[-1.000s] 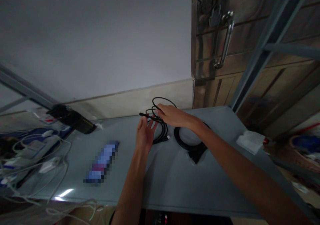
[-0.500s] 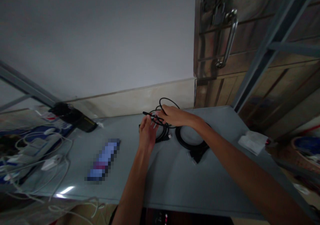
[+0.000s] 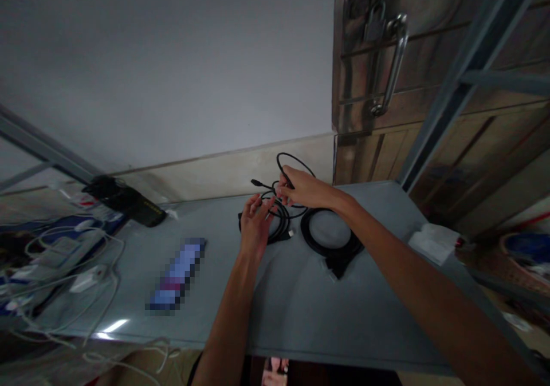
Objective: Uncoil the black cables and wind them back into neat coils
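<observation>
A thin black cable (image 3: 296, 157) runs in loose loops between my hands above the grey table. My right hand (image 3: 303, 187) is closed on it, and a loop arches up behind the fingers. My left hand (image 3: 255, 219) has its fingers curled about the cable's lower loops, partly hiding them. The cable's plug end (image 3: 256, 183) sticks out past my left fingertips. Just under my hands lies a coiled black cable (image 3: 281, 231) with a light metal connector (image 3: 291, 233). To its right, partly behind my right forearm, rests a thicker black coil (image 3: 311, 240) with dark connectors (image 3: 339, 264).
A blurred-out phone-like slab (image 3: 178, 274) lies on the table (image 3: 223, 317) at left. Further left are a dark cylindrical item (image 3: 137, 205) and tangled white cords with a charger (image 3: 88, 278). White crumpled paper (image 3: 436, 243) sits near the right edge. A wall and metal door stand behind.
My right hand has risen slightly, lifting the cable loop higher. The plug end has moved up and away from my left fingers, which have spread a little.
</observation>
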Demonstrator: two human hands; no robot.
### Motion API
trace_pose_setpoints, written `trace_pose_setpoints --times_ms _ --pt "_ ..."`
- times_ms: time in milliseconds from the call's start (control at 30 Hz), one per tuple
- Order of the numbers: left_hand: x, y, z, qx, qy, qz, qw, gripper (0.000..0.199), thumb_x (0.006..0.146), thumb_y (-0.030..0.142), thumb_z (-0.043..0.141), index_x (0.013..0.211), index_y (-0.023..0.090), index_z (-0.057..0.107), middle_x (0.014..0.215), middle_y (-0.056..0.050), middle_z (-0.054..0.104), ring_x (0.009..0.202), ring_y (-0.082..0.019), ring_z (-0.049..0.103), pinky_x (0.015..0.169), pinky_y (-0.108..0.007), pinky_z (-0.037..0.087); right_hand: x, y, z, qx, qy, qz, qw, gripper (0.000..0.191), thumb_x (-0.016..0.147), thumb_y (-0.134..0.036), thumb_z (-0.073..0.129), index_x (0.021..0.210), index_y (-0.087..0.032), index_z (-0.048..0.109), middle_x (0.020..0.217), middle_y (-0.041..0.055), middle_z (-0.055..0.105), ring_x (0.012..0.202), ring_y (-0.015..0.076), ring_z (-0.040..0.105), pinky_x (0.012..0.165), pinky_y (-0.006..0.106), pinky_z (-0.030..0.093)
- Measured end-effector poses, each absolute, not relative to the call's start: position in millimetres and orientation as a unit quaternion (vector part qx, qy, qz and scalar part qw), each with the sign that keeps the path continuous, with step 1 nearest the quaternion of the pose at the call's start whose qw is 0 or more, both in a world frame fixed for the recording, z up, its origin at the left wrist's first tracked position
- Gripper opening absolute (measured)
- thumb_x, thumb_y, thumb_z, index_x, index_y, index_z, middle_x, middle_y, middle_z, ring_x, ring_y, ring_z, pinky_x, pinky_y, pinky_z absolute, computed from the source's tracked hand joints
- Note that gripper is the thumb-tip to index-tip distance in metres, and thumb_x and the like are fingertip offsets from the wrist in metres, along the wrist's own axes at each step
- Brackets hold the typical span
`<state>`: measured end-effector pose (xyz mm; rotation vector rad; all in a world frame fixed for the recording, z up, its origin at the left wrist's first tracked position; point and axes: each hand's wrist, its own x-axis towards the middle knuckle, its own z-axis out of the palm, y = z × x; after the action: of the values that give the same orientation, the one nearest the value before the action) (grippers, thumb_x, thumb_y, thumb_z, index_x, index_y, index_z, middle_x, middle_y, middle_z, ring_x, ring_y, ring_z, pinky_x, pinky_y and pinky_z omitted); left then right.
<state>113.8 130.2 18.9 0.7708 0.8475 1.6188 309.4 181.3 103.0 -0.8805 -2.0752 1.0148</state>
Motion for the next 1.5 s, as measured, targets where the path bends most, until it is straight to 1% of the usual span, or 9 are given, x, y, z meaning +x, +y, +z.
trace_pose_setpoints --times_ms 100,200,367,533,800,933,1167,1333,1500 --pt "120.0 130.3 16.4 0.32 0.389 0.691 0.519 0.059 0.075 0.017 0.101 0.125 0.03 0.072 0.15 -0.006 0.058 0.12 -0.022 0.077 0.113 -0.043 0.059 306.6 181.0 103.2 -0.316 -0.773 0.413 0.363 0.023 0.108 -0.013 0.057 0.097 -0.025 0.041 0.099 0.003 0.073 0.077 0.0147 0.075 0.065 0.025 0.06" --pt "124.1 132.0 12.2 0.321 0.397 0.694 0.507 0.065 0.073 0.017 0.101 0.129 0.031 0.071 0.16 -0.006 0.052 0.123 -0.024 0.076 0.114 -0.042 0.058 302.6 177.4 104.5 -0.275 -0.768 0.444 0.371 0.022 0.109 -0.013 0.054 0.097 -0.025 0.039 0.098 0.0015 0.071 0.081 0.015 0.076 0.07 0.026 0.062" --pt "120.1 134.6 7.3 0.295 0.406 0.714 0.487 0.068 0.071 0.012 0.1 0.129 0.03 0.068 0.144 -0.006 0.066 0.117 -0.019 0.076 0.113 -0.038 0.055 296.6 172.5 103.4 -0.25 -0.777 0.462 0.348 0.024 0.109 -0.014 0.056 0.096 -0.026 0.039 0.09 -0.0013 0.069 0.08 0.0143 0.073 0.073 0.026 0.061" --pt "113.8 134.3 11.6 0.297 0.347 0.699 0.551 0.048 0.078 0.011 0.094 0.117 0.024 0.069 0.107 -0.003 0.081 0.102 -0.018 0.078 0.105 -0.036 0.057 301.7 173.3 105.1 -0.285 -0.8 0.423 0.315 0.018 0.11 -0.017 0.056 0.098 -0.025 0.044 0.082 -0.0012 0.07 0.072 0.015 0.071 0.066 0.026 0.052" --pt "101.8 136.3 16.7 0.275 0.316 0.695 0.584 0.006 0.088 0.018 0.082 0.093 0.02 0.08 0.1 -0.002 0.079 0.084 -0.011 0.071 0.086 -0.023 0.058 320.0 184.7 112.1 -0.372 -0.835 0.26 0.311 0.018 0.099 -0.013 0.062 0.096 -0.023 0.047 0.097 0.0054 0.075 0.087 0.0195 0.067 0.072 0.031 0.042" --pt "99.7 136.1 15.4 0.291 0.326 0.692 0.574 0.008 0.09 0.023 0.085 0.097 0.022 0.082 0.106 -0.002 0.081 0.093 -0.012 0.074 0.092 -0.024 0.057 321.5 184.1 114.1 -0.396 -0.843 0.235 0.278 0.018 0.102 -0.015 0.061 0.097 -0.023 0.046 0.094 0.0063 0.073 0.083 0.0201 0.067 0.069 0.032 0.039" --pt "111.7 136.0 18.6 0.396 0.361 0.703 0.467 0.033 0.095 0.04 0.082 0.124 0.023 0.083 0.129 -0.009 0.083 0.138 -0.025 0.07 0.12 -0.037 0.046 314.2 170.4 119.1 -0.401 -0.834 0.278 0.257 0.021 0.103 -0.011 0.065 0.098 -0.022 0.047 0.091 0.0039 0.072 0.077 0.0169 0.067 0.065 0.029 0.037" --pt "114.9 135.2 13.3 0.461 0.357 0.694 0.423 0.06 0.089 0.036 0.091 0.145 0.026 0.072 0.14 -0.012 0.08 0.14 -0.028 0.069 0.127 -0.044 0.042 311.4 167.6 120.4 -0.388 -0.83 0.304 0.262 0.025 0.101 -0.008 0.068 0.095 -0.022 0.048 0.082 0.0005 0.072 0.074 0.0154 0.068 0.064 0.028 0.041" --pt "110.2 135.0 10.2 0.554 0.396 0.661 0.316 0.061 0.095 0.044 0.086 0.151 0.03 0.065 0.149 -0.014 0.073 0.142 -0.03 0.067 0.122 -0.046 0.047 310.3 168.8 118.6 -0.364 -0.839 0.312 0.257 0.024 0.102 -0.008 0.067 0.095 -0.022 0.05 0.074 -0.0019 0.07 0.072 0.0156 0.07 0.063 0.027 0.042"
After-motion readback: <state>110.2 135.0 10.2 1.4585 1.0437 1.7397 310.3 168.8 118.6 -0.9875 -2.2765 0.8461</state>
